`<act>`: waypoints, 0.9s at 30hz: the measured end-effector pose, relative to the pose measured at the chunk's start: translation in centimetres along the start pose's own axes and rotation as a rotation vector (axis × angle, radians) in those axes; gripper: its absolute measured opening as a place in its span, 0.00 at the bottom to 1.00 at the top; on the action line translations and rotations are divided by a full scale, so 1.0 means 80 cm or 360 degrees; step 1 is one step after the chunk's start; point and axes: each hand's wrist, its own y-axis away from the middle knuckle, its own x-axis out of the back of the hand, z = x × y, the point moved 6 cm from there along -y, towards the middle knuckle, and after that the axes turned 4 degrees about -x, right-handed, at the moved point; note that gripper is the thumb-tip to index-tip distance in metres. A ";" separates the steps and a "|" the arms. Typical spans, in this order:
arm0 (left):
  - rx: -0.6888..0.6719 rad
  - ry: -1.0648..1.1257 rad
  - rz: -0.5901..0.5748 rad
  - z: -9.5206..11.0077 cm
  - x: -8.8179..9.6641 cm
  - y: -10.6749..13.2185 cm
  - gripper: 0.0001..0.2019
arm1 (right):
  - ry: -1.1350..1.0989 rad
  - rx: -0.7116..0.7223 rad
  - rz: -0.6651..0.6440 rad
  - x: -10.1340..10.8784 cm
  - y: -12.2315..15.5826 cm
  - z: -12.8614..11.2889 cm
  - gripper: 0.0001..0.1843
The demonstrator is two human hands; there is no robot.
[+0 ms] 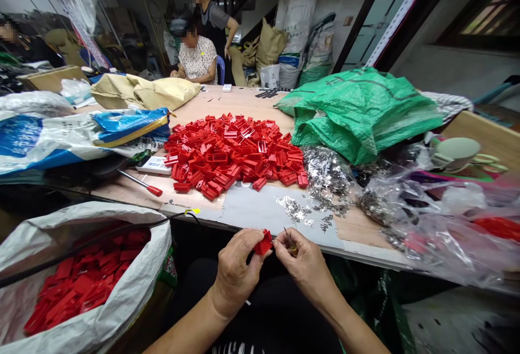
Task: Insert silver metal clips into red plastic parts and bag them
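Observation:
Between the thumb and fingers of my left hand [239, 262] is a small red plastic housing [264, 242], held just off the table's front edge. My right hand [303, 259] is closed beside it, its fingertips close to the housing. A thin pointed tool with a yellowish part [291, 245] sticks up from the right fingers; its exact kind is hard to make out. Whether those fingertips also pinch a small metal piece cannot be told. Past the hands lies a large heap of red plastic housings [231, 153]. Small flat metal pieces [294, 209] are scattered on a grey sheet [252, 213].
An open white sack [150, 256] of red housings stands at left. A red-handled screwdriver [140, 182] lies near a white box [154, 165]. Clear bags [439, 224] and a green woven sack [365, 110] cover the right side. Two people [199, 56] are behind the table.

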 end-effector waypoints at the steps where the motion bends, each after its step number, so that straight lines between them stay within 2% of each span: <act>1: -0.0014 -0.0005 -0.0004 0.001 0.000 0.000 0.20 | 0.0006 -0.0004 -0.0005 0.000 -0.001 0.001 0.11; 7: -0.0142 -0.0014 -0.0031 0.008 -0.001 0.000 0.20 | 0.0068 -0.0056 -0.0125 0.001 -0.003 0.001 0.11; 10: -0.0109 0.0018 -0.0002 0.005 -0.002 0.002 0.19 | 0.0084 -0.0044 -0.0207 0.000 -0.003 0.000 0.12; 16: 0.0068 0.0072 0.0042 -0.007 0.000 0.006 0.18 | -0.0241 0.0044 -0.0346 0.004 -0.011 0.009 0.14; 20: 0.0072 0.0090 0.0029 -0.005 0.000 0.005 0.18 | -0.0305 0.0004 -0.0367 0.004 -0.015 0.013 0.16; 27: 0.0052 0.0207 -0.0034 0.001 -0.008 0.006 0.18 | -0.0493 -0.0063 -0.0567 -0.010 -0.016 0.015 0.18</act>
